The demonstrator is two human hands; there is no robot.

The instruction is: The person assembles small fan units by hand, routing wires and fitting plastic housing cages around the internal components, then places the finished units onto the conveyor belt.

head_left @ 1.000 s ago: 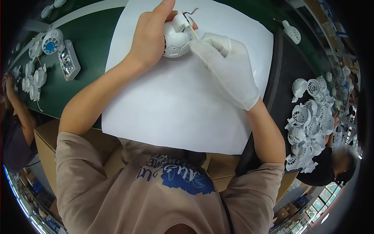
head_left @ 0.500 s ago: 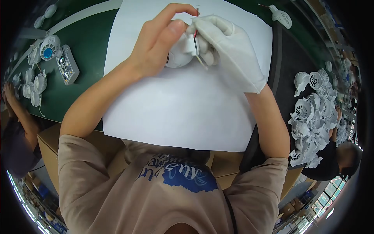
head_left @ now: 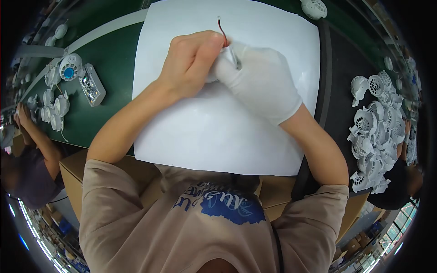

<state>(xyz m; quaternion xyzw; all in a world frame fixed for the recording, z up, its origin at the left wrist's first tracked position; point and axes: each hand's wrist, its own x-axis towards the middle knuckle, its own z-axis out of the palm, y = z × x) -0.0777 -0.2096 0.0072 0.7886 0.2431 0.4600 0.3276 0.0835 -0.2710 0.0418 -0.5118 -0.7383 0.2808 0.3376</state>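
Observation:
Both my hands meet over the white sheet (head_left: 218, 136), around a white plastic housing (head_left: 212, 78) that they mostly cover. My left hand (head_left: 191, 63), bare, is closed on the housing from the left. In a white glove, my right hand (head_left: 259, 79) wraps the housing from the right, its fingertips hidden. A red and dark wire (head_left: 222, 30) rises from between the hands and ends in a small white connector (head_left: 219, 18). A strip of the housing's white neck shows between thumb and glove.
At the right lies a heap of white housings (head_left: 375, 132) on a black mat (head_left: 339, 91). Another housing (head_left: 314, 8) is at the top right. White parts (head_left: 57, 109) and a clear-topped box (head_left: 92, 86) stand on the left. People sit on both sides.
The left fingers have curled in and both hands have closed round the housing, hiding most of it. The wire, first beside the right fingers, now stands up above the hands.

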